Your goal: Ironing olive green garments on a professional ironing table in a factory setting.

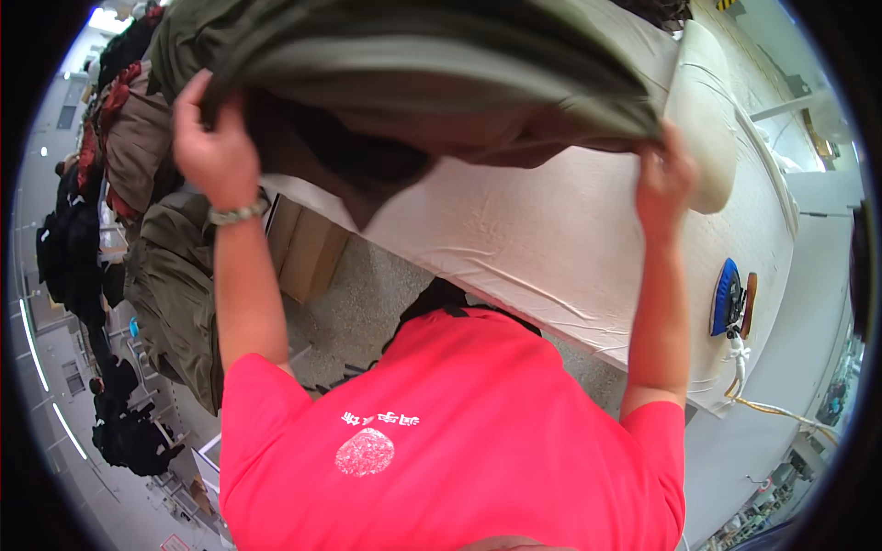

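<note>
A large olive-green garment (pixel 432 78) is spread in the air between my hands, blurred by motion; its exact kind I cannot make out. My left hand (pixel 216 151), with a bracelet at the wrist, is curled round its left edge. The right corner is pinched between the thumb and fingers of my right hand (pixel 663 174). Beneath the raised cloth lies a table (pixel 514 220) with a pale, wrinkled cover. A dark inner side of the garment shows below its front edge, and one point hangs down past the table's edge.
An iron (pixel 726 298) with a blue cover and a cord rests on the table's right side. A pale padded form (pixel 709 119) stands at the far right. Olive and brown cloth (pixel 175 285) is heaped at the left, beside a cardboard box (pixel 308 253).
</note>
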Demonstrator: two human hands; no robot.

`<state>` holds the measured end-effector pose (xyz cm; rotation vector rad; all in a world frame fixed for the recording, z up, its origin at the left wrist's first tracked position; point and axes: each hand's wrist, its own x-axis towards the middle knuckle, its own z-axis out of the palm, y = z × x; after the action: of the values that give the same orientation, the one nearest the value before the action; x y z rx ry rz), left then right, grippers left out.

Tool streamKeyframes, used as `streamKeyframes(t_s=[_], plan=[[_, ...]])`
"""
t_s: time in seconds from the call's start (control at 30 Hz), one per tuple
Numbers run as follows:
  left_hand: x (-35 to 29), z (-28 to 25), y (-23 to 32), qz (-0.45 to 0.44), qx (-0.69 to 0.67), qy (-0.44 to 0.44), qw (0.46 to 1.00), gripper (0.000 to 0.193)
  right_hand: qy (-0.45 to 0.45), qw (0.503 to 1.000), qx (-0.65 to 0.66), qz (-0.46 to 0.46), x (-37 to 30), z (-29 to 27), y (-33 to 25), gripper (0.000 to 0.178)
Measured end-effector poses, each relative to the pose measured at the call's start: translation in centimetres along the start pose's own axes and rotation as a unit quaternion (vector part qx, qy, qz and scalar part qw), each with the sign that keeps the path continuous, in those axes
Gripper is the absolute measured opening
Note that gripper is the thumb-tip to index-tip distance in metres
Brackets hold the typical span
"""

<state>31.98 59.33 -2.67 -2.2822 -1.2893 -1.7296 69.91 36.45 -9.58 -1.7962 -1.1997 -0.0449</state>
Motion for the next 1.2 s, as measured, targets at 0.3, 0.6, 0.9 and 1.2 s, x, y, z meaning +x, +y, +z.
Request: streamKeyframes(t_s=[0.3, 0.6, 0.9, 1.2], plan=[[9.3, 1.4, 14.0, 0.185, 0.075, 0.045, 0.979, 0.031, 0.243, 0.969, -0.037, -0.002, 0.6, -26.0, -1.1, 0.025], [5.7, 3.3, 25.0, 0.104, 0.022, -0.171, 0.979, 0.029, 0.3, 0.952, 0.026, 0.055, -1.6, -35.5, 5.1, 0.023], [0.9, 11.5, 17.9, 0.062, -0.033, -0.487, 0.871, 0.035, 0.137, 0.932, -0.331, 0.061, -3.7, -31.7, 18.1, 0.031], [-23.0, 8.5, 14.9, 0.148, 0.127, -0.398, 0.897, 0.072, -0.065, 0.975, -0.157, -0.141, -20.5, -13.2, 7.8, 0.026]])
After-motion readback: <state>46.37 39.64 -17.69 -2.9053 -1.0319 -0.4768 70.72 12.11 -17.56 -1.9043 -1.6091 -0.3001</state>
